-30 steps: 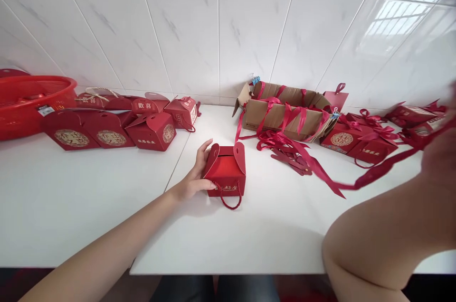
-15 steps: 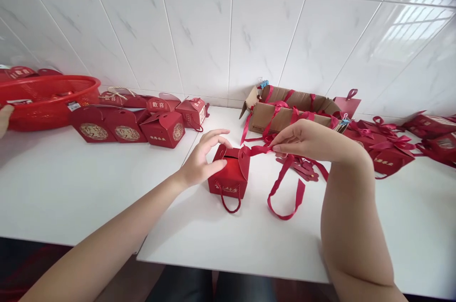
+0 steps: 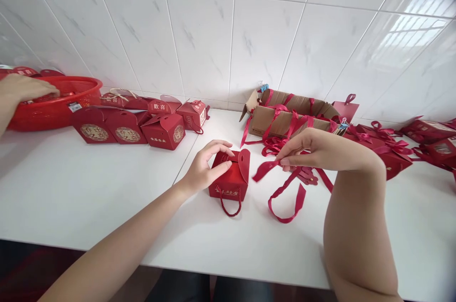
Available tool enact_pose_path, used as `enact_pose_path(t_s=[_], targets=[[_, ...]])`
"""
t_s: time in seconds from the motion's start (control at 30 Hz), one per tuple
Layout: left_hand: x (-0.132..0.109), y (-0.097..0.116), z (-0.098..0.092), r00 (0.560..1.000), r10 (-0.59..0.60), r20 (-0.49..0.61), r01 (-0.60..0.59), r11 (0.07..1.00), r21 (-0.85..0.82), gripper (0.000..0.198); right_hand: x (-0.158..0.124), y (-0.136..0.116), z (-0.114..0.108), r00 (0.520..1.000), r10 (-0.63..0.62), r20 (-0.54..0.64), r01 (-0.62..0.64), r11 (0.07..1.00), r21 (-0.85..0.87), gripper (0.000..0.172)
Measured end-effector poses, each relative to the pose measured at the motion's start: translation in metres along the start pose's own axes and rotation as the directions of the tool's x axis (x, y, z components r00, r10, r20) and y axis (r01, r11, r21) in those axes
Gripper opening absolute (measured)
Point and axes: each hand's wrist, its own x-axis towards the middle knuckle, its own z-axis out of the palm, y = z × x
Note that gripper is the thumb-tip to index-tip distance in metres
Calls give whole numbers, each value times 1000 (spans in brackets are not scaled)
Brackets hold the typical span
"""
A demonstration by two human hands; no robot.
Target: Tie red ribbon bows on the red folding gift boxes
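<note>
Left grip point(image 3: 199, 170) touches red box point(image 3: 233, 179); ribbons point(image 3: 292, 124) drape cardboard carton point(image 3: 262, 122).

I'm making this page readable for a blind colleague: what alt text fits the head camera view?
A person's left hand is at the top of a small red box on a white table, while the right hand pinches a red ribbon. Behind are a cardboard carton and more red boxes; at far left, another person's hand is over a red basket.
</note>
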Motion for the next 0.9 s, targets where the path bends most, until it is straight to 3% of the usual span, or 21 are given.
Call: enact_pose_path(t_s=[0.1,0.47,0.7,0.9], targets=[[-2,0,0,999,28,17,-29,999,26,14,-2,1,0,1000,-10,-20,10,1000,11,20],[-4,-6,4,996,37,76,-43,996,75,21,-3,-5,0,964,15,-264,35,982,183,26],[-2,-9,2,975,19,222,-29,999,39,27,6,6,0,961,82,-265,-32,982,187,27],[-2,-8,1,975,9,224,-11,1000,8,27,12,13,-3,964,75,-255,-23,979,201,29]])
